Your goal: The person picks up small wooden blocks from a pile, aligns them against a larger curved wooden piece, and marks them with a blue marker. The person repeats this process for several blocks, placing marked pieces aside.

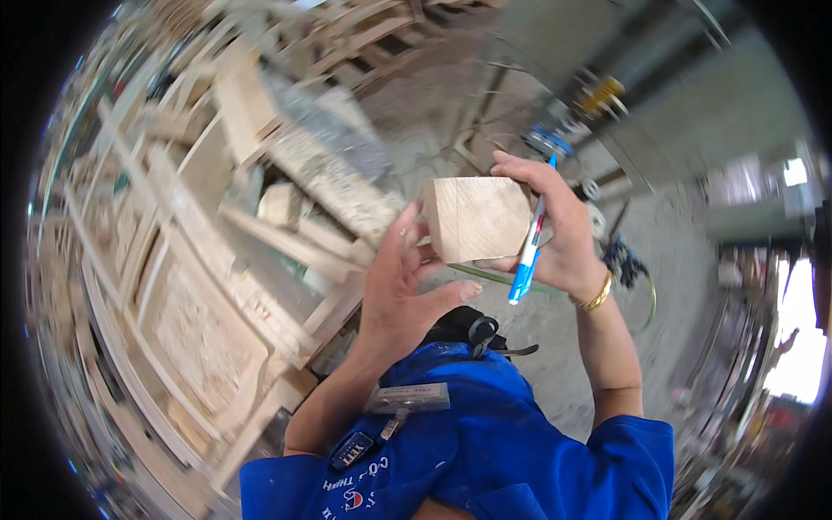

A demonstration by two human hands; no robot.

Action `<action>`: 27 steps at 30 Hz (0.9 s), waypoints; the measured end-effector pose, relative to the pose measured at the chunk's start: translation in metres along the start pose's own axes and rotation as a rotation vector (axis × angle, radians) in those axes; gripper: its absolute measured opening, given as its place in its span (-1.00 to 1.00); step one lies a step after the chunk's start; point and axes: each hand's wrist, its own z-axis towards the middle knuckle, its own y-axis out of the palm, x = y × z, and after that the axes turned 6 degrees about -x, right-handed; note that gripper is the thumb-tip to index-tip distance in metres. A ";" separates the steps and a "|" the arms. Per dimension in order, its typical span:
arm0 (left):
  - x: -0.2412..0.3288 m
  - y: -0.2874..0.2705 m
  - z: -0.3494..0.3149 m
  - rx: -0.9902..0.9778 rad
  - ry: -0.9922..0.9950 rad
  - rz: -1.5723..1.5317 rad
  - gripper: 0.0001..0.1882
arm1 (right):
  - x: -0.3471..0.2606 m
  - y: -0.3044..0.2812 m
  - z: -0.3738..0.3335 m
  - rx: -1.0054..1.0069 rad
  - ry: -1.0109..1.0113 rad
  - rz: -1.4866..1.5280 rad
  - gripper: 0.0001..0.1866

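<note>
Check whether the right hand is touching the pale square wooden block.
Touching: the head view shows the right hand gripping the pale square wooden block, fingers wrapped over its top and right edges.

There was one wooden block [477,217], one blue pen [530,247], one gold bracelet [595,297], and two hands.

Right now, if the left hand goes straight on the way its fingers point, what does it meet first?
Probably the wooden block: the left hand points up at its near edge, fingertips seemingly already touching it, though depth is unclear.
</note>
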 end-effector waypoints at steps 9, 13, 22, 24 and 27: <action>-0.103 0.164 -0.007 -0.443 -0.262 -0.080 -0.22 | -0.025 -0.079 -0.261 0.643 0.337 0.327 -0.41; -0.181 0.271 -0.026 -0.702 -0.389 0.006 -0.31 | -0.036 -0.113 -0.383 0.999 0.585 0.547 -0.27; -0.361 0.478 -0.041 -1.199 -0.473 -0.069 -0.37 | -0.011 -0.212 -0.592 1.076 0.749 -0.107 -0.15; -0.396 0.516 -0.040 -1.234 -0.468 -0.112 -0.40 | 0.005 -0.238 -0.618 1.066 0.818 -0.221 -0.19; -0.448 0.573 -0.028 -1.081 -0.686 -0.070 -0.47 | 0.050 -0.284 -0.659 1.143 0.894 -0.038 -0.22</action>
